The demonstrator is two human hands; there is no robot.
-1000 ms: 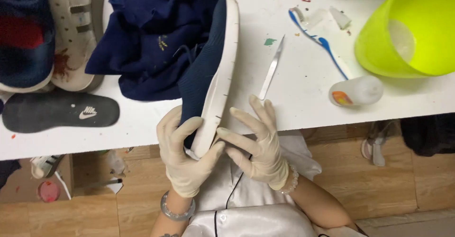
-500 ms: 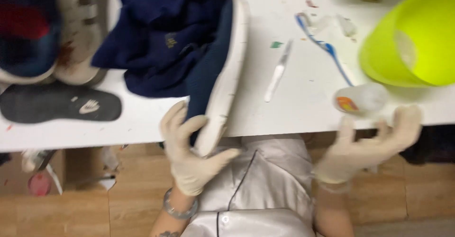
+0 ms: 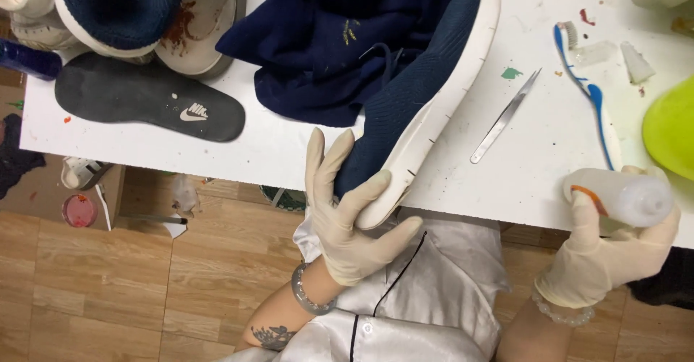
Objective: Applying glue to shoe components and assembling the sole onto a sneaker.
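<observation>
- The left hand [image 3: 347, 221], in a cream rubber glove, is wrapped around the heel end of a navy knit sneaker with a white sole [image 3: 426, 94] — fingers spread along the upper, thumb under the sole edge.
- The sneaker lies on its side, slanting across the white table [image 3: 289, 152]; its heel overhangs the near table edge and its toe points away towards the far side.
- The right hand [image 3: 603, 250], also gloved, is closed around a small translucent plastic squeeze bottle with an orange-marked label [image 3: 622, 199], held lying sideways at the table's near right edge.
- A crumpled navy cloth garment [image 3: 325, 36] sits just behind and left of the sneaker, touching it.
- Slim metal tweezers [image 3: 504, 117] lie on the table between the sneaker and a blue-and-white toothbrush [image 3: 585, 91], apart from both.
- A lime-green plastic bowl [image 3: 669, 127] shows at the right edge, just above the bottle.
- A black foam insole [image 3: 148, 105] lies flat at the left, below a pair of other shoes [image 3: 130, 15] — one navy-lined, one stained white.
- Below the table is a wooden floor [image 3: 108, 297].
</observation>
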